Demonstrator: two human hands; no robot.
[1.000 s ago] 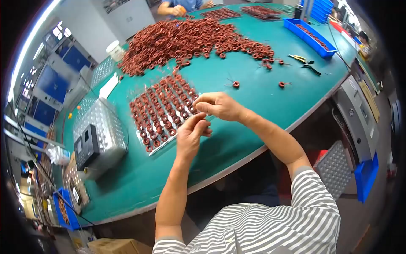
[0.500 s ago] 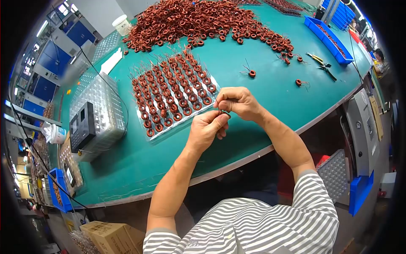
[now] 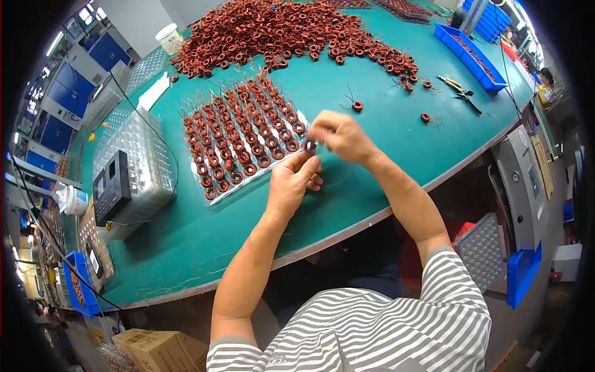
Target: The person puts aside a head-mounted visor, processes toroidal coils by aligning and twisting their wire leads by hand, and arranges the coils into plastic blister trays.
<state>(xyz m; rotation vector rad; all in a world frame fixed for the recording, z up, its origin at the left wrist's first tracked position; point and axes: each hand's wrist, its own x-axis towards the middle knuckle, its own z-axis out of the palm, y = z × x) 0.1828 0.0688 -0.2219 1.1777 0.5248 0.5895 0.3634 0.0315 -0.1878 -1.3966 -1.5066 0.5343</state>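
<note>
A small dark-looking wire-wound ring coil (image 3: 310,146) is between my two hands, above the table and close to the tray's right edge. My left hand (image 3: 292,178) is closed, thumb and forefinger pinched at the coil's lower side. Just above, my right hand (image 3: 342,137) has its fingers curled by the coil; motion blurs them, so whether they grip it or its wire leads cannot be made out. Beside my left hand lies a clear plastic tray (image 3: 230,197) holding rows of copper-red ring coils (image 3: 238,133), their thin leads sticking up.
A large heap of coils (image 3: 279,31) covers the back of the green table (image 3: 204,248). Loose coils (image 3: 357,106), cutters (image 3: 463,99) and yellow-handled pliers (image 3: 449,82) lie right. Stacked clear trays (image 3: 139,155) with a black device (image 3: 113,186) stand left; a blue bin (image 3: 471,56) sits back right.
My right hand has lifted slightly and its fingers have shifted, now blurred. The ring coil shows more plainly above my left fingertips. The whole view has shifted a little.
</note>
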